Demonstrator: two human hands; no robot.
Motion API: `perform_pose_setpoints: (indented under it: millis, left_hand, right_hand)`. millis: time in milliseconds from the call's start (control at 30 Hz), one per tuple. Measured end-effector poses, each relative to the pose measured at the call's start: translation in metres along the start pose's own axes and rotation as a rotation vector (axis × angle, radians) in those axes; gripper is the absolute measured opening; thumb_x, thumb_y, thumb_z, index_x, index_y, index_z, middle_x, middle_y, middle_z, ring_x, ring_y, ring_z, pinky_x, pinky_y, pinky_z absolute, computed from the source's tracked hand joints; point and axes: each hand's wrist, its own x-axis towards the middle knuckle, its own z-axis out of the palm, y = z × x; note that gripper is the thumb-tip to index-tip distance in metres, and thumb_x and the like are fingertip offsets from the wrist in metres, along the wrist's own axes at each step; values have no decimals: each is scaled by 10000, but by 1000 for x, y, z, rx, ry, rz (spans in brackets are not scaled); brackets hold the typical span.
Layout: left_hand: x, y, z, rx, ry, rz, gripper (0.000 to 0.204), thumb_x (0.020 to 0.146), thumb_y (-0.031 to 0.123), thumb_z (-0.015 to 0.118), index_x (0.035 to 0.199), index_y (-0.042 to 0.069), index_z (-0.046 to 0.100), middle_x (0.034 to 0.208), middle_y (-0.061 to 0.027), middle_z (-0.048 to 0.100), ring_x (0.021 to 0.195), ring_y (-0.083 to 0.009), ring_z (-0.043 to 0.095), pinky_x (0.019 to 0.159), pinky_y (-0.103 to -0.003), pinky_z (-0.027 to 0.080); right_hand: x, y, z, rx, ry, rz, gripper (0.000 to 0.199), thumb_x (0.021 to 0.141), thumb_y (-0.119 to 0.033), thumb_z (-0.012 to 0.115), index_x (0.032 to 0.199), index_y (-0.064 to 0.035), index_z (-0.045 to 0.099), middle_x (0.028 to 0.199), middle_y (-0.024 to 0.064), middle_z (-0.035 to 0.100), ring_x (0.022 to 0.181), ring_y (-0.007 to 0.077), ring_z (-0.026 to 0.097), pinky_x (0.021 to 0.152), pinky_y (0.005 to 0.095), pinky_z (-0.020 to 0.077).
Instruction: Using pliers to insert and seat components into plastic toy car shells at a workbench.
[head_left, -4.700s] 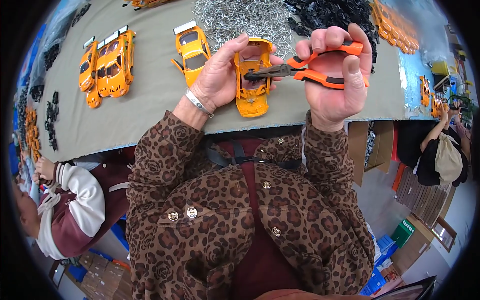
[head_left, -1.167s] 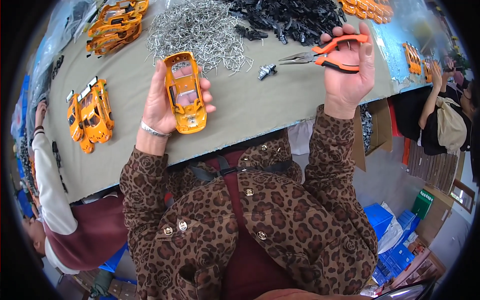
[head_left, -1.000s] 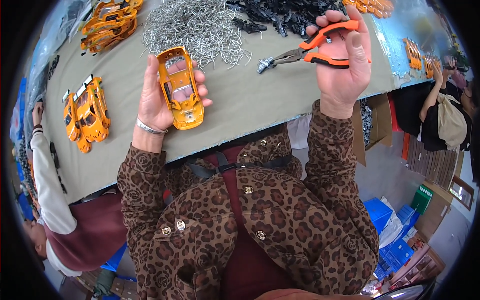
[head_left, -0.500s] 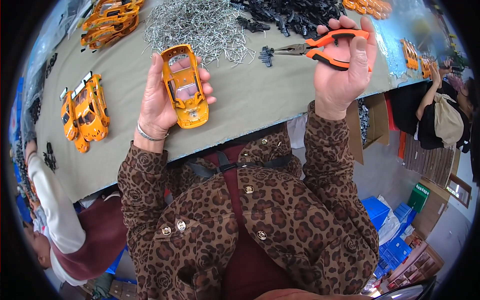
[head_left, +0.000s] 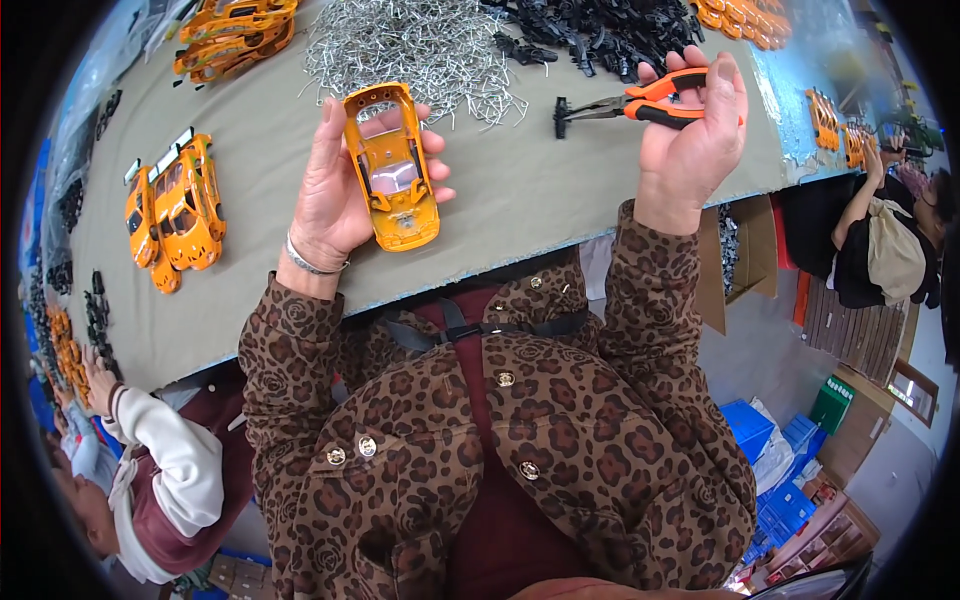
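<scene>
My left hand (head_left: 332,195) is closed around an orange toy car body shell (head_left: 412,228), whose hollow inside and clear windows face up. In my right hand (head_left: 690,158) I grip a pair of needle-nose pliers (head_left: 655,108) with orange and black handles. The plier tips point left and hold a small black plastic part (head_left: 561,118) just above the table. Beyond my left hand lies a heap of thin silvery metal rods (head_left: 395,50). A pile of black plastic parts (head_left: 600,30) is beyond the pliers.
Several orange car bodies (head_left: 180,215) stand at the left, with more stacked (head_left: 235,45) at the far left. The table (head_left: 520,195) has its front edge before me. An open cardboard box (head_left: 755,255) is at the right. Co-workers (head_left: 175,460) sit on both sides.
The black part in the plier tips has turned more upright and shifted right. The pliers' handles sit closer together. The view has shifted slightly, and the left co-worker's arm has moved.
</scene>
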Motion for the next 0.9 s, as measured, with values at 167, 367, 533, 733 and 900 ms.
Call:
perform_pose_setpoints:
  millis: [167, 367, 533, 733, 900]
  left_hand:
    - [1, 0, 1, -10, -22, 18, 773, 850, 655, 381, 1236, -12, 445, 1062, -198, 569, 929, -310, 608, 842, -507, 493]
    - [3, -2, 1, 15, -39, 14, 783, 842, 670, 375, 1226, -8, 456, 1059, -199, 576, 938, -309, 607, 845, -504, 493]
    - [1, -2, -6, 26, 10, 51, 740, 853, 652, 378, 1200, 6, 481, 1050, -197, 585, 933, -299, 610, 836, -496, 499]
    - [10, 0, 8, 108, 58, 111, 659, 882, 603, 376, 1177, 29, 509, 1078, -197, 582, 957, -286, 601, 822, -498, 504]
    - [9, 0, 8, 84, 61, 108, 618, 900, 572, 372, 1184, 43, 513, 1125, -193, 569, 987, -287, 587, 819, -507, 500]
  right_hand:
    - [4, 5, 9, -46, -53, 21, 356, 892, -177, 546, 1153, 25, 415, 975, 149, 544, 857, 229, 546, 692, 431, 507]
    - [-2, 12, 13, 56, -331, 25, 307, 896, -131, 510, 1155, 22, 451, 903, 138, 565, 837, 237, 547, 667, 406, 485]
    - [-8, -3, 19, 14, -494, -75, 372, 881, -127, 528, 1203, 21, 418, 943, 112, 550, 834, 210, 530, 626, 367, 486]
    - [-27, -18, 38, 572, -828, -20, 390, 905, -162, 465, 1274, -44, 416, 993, 115, 522, 855, 241, 481, 688, 439, 431]
    - [-49, 18, 56, 556, -904, 49, 398, 901, -169, 481, 1276, -53, 417, 990, 98, 495, 853, 226, 458, 689, 416, 422]
